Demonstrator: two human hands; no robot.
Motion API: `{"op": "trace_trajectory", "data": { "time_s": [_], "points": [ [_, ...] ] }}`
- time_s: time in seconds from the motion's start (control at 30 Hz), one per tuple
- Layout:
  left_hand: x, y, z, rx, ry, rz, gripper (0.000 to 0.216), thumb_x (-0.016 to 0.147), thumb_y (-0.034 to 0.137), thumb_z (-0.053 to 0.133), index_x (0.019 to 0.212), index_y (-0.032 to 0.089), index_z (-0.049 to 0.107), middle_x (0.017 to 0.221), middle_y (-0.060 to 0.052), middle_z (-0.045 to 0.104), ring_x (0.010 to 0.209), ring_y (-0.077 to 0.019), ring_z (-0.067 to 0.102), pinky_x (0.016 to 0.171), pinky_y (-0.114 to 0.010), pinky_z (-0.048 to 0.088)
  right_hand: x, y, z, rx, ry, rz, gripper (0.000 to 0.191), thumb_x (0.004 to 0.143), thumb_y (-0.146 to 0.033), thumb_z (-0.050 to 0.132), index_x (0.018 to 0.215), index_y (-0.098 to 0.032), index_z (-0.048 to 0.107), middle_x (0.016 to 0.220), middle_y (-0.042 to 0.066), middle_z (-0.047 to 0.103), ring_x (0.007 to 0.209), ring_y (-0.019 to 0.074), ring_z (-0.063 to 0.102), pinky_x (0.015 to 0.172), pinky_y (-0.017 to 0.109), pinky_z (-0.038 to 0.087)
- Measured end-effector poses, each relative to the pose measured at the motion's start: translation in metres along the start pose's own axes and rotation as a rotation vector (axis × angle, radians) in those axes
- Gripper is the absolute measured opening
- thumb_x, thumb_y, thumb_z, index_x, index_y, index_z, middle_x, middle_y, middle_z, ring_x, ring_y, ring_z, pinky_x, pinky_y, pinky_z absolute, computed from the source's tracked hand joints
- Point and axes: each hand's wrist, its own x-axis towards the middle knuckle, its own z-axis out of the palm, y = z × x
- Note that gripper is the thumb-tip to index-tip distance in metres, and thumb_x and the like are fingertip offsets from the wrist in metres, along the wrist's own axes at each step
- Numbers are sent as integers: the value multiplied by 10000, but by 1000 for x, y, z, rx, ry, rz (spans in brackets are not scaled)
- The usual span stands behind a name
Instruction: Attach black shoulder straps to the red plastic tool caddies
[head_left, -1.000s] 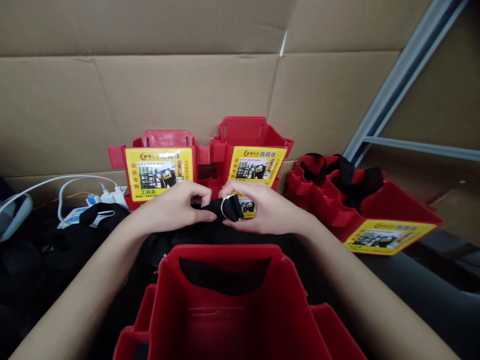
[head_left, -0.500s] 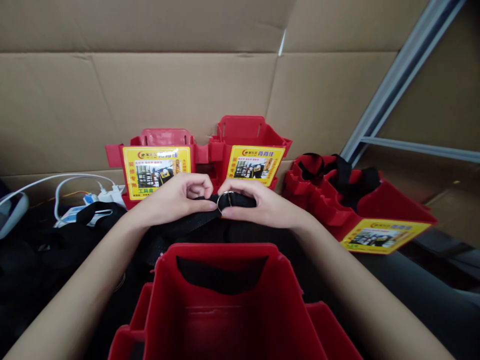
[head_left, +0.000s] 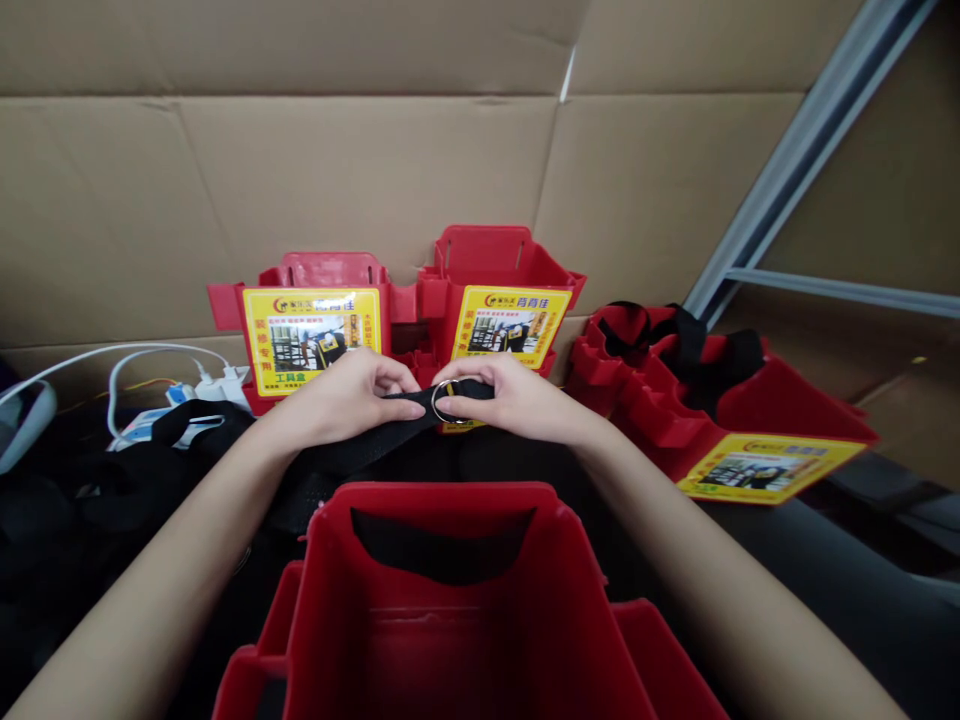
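My left hand (head_left: 341, 400) and my right hand (head_left: 517, 398) meet over a black webbing strap (head_left: 375, 438) that carries a small metal ring (head_left: 442, 400). The left hand pinches the strap just left of the ring; the right hand pinches the ring and the strap end. The strap trails down to the left, towards the open red plastic tool box (head_left: 450, 600) right in front of me. A black band lies across the far inner wall of this box.
Two red tool boxes with yellow labels (head_left: 311, 340) (head_left: 510, 325) stand against the cardboard wall (head_left: 375, 170). A third red box (head_left: 720, 420) with black straps lies at the right. White cables and a power strip (head_left: 172, 400) sit at the left, beside black straps (head_left: 112, 480).
The strap end, bunched and folded over the ring a second ago, is now drawn out flat through it. Both hands rose slightly, away from me, and stayed together.
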Motion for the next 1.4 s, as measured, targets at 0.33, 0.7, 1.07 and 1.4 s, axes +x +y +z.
{"op": "trace_trajectory", "data": {
  "time_s": [0.33, 0.7, 1.07, 1.4],
  "points": [
    [-4, 4, -2, 129, -51, -3, 268, 717, 394, 606, 665, 144, 527, 582, 27, 566, 507, -81, 506, 430, -160, 325, -2, -3, -8, -75, -15, 68, 298, 790, -393, 533, 735, -107, 595, 675, 5, 542, 623, 95, 454, 560, 213, 326],
    [-11, -2, -14, -72, -349, -195, 235, 762, 381, 561, 720, 150, 564, 606, -4, 630, 436, -88, 553, 411, -156, 407, -8, -1, -20, -100, -164, 201, 343, 715, -458, 591, 691, -116, 616, 594, -23, 488, 515, 57, 368, 472, 200, 246],
    [-6, 14, 2, 64, -166, 88, 233, 762, 368, 582, 831, 147, 605, 774, -10, 668, 679, -123, 594, 565, -180, 428, -8, -10, -14, 148, -217, 158, 220, 719, -329, 622, 695, -111, 604, 612, -33, 506, 548, 51, 426, 495, 175, 314],
    [-8, 17, 8, -154, -165, 77, 99, 772, 227, 568, 798, 133, 585, 716, -8, 645, 637, -96, 581, 571, -172, 436, -7, -12, -11, 225, -200, 88, 188, 720, -279, 625, 654, -108, 587, 597, -35, 505, 551, 49, 411, 513, 176, 326]
  ]
}}
